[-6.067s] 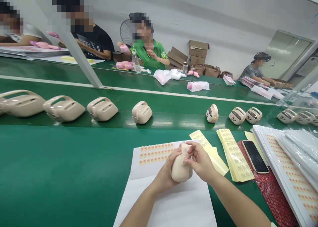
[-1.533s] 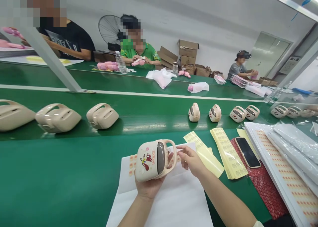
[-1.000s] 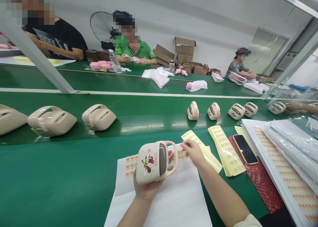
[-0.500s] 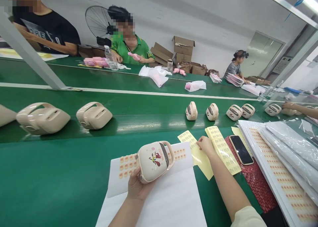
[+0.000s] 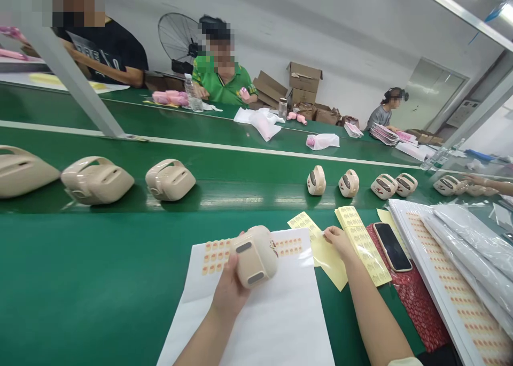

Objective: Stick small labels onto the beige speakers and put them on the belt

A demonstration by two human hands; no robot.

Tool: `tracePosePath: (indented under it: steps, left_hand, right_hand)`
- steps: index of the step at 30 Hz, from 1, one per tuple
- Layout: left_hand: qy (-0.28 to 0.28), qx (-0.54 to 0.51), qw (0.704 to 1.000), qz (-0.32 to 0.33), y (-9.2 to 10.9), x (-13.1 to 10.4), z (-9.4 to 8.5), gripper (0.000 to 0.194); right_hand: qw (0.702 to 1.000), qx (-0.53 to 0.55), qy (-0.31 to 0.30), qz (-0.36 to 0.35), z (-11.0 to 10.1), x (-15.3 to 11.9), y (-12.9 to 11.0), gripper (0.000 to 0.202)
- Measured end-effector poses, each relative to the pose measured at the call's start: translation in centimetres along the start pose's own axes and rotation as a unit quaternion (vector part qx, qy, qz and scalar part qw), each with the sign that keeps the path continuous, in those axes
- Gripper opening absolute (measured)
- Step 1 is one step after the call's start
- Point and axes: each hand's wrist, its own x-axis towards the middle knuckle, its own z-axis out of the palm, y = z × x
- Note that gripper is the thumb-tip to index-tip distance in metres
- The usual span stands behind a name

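My left hand (image 5: pixel 230 291) is closed round a cream plastic handled device (image 5: pixel 256 259), held above a white sticker sheet (image 5: pixel 276 312). Its base, with two grey pads, faces me; part of a printed picture shows on its right side. My right hand (image 5: pixel 339 241) pinches a small pale sticker (image 5: pixel 324 233) over a yellow sticker sheet (image 5: pixel 331 262). Just right of that hand lies a folded stack of yellow sticker sheets (image 5: pixel 363 248). Orange round stickers show on the white sheet, on both sides of the device.
Several similar cream devices (image 5: pixel 98 181) stand in a row on the green belt (image 5: pixel 248 189). To the right are a phone (image 5: pixel 393 247) on red bubble wrap (image 5: pixel 420 307) and piled sticker sheets (image 5: pixel 460 286). Co-workers sit across the line; a metal post (image 5: pixel 80 83) rises at left.
My left hand has turned the device, so its base shows instead of its printed front. My right fingertips have lifted slightly with a small sticker. The view has shifted left.
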Motion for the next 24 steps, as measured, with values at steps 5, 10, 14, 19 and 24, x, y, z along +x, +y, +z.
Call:
tracePosePath:
  steps: [5,10,14,19,24]
  left_hand:
    - [-0.019,0.098,0.995,0.027,-1.1,-0.2,0.5,0.067]
    - [-0.033,0.107,0.993,0.046,-1.9,-0.3,0.6,0.070]
    - [-0.035,0.095,0.994,0.050,-2.0,-0.4,0.7,0.069]
    - [-0.032,0.094,0.994,0.050,-1.9,-0.4,0.7,0.071]
    - [-0.023,0.096,0.994,0.050,-1.9,-0.8,0.7,0.070]
  right_hand:
    - [0.993,0.085,-0.080,-0.024,1.7,-3.5,-3.4,0.031]
    - [0.972,0.136,-0.174,-0.075,5.7,-7.6,-6.7,0.021]
    - [0.983,0.089,-0.139,-0.077,7.4,-8.2,-7.0,0.020]
    - [0.984,0.055,-0.135,-0.099,7.6,-8.1,-6.7,0.015]
    - [0.982,-0.005,-0.066,-0.179,8.2,-9.0,-6.5,0.008]
